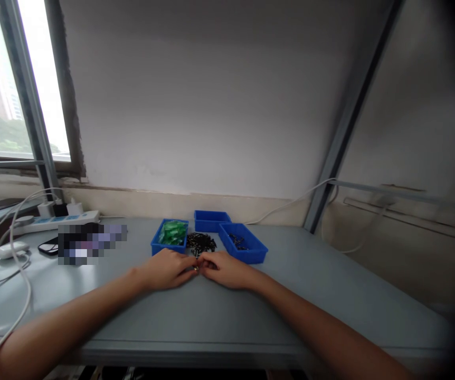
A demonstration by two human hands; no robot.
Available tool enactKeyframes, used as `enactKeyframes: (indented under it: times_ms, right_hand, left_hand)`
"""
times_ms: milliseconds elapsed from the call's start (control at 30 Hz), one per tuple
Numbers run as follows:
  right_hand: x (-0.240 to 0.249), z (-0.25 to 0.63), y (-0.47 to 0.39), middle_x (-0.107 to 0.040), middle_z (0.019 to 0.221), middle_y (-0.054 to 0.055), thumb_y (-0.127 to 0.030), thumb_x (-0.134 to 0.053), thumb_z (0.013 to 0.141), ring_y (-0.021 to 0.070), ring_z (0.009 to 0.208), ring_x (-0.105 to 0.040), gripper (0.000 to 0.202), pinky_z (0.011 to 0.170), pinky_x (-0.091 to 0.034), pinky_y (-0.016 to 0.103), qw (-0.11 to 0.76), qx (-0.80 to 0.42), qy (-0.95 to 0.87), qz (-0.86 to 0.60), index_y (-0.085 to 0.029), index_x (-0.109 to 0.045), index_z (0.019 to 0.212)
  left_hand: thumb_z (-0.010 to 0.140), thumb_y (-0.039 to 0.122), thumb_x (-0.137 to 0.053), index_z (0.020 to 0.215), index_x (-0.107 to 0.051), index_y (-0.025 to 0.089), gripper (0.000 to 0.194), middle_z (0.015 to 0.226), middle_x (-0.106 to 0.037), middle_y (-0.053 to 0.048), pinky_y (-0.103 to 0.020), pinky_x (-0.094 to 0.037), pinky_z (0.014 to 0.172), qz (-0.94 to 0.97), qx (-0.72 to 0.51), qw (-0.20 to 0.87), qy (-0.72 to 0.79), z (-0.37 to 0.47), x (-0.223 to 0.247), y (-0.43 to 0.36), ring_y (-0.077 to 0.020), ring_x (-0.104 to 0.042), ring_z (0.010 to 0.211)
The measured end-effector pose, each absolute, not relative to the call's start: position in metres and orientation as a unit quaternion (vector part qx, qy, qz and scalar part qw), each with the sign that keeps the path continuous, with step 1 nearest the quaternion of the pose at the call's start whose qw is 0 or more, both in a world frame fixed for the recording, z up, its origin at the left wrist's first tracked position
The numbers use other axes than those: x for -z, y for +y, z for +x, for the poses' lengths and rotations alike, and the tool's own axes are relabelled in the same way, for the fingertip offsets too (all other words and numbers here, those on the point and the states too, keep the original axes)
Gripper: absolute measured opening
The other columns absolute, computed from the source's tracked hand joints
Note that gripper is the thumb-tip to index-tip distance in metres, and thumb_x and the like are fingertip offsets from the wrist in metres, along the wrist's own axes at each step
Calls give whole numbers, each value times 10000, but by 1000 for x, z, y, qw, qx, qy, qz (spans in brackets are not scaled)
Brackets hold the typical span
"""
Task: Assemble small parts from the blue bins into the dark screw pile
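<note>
Bare forearms, the left (93, 303) and the right (302, 316), are stretched in from the lower corners over the grey desk (196, 316). Where the fingertips meet, a small shiny piece (196, 268) is held just above or on the desk, pinched between thumb and index finger of the left hand (168, 269). The fingers of the right hand (225, 269) are curled in beside it; whether it is also gripped by them cannot be told. Just beyond the hands, a pile of small dark pieces (201, 243) is spread on the desk. It is flanked by a blue bin of green packets (153, 247) on the left and an angled blue bin of small metal parts (252, 257) on the right; behind it, a third blue bin (211, 220) is set near the wall (196, 121). Farther left, a phone (48, 247), partly pixelated, and a power strip with plugs (88, 217) are seen.
</note>
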State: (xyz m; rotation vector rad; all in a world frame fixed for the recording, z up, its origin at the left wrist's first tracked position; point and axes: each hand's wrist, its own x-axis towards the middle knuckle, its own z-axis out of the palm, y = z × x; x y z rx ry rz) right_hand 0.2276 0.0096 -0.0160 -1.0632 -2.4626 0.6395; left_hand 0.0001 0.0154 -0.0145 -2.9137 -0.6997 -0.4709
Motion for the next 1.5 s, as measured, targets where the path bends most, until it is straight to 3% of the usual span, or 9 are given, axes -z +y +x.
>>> enactKeyframes:
  times_ms: [133,700,1500]
  right_hand:
    - [16,229,10,-654,769,5,-148,-561,929,153,694,-561,118,632,-396,266,175,-217,-886,-371,-185,-643,853]
    - [11,227,7,-616,716,-14,-145,-566,905,139,665,-543,123,603,-354,257,178,-197,-884,-386,-178,-623,800]
    - [17,226,7,-686,802,39,-151,-578,884,174,724,-591,107,662,-405,283,164,-142,-910,-354,-170,-629,792]
  left_hand:
    - [1027,276,-469,1027,-630,192,182,891,-733,-49,-275,-475,635,-961,147,44,-231,0,14,15,-205,-699,766]
    - [966,261,-526,910,-625,186,136,813,-709,-42,-272,-474,618,-958,99,46,-265,3,15,14,-208,-676,725]
    - [991,263,-515,946,-635,182,152,825,-712,-40,-265,-464,620,-961,147,49,-231,1,17,15,-197,-676,723]
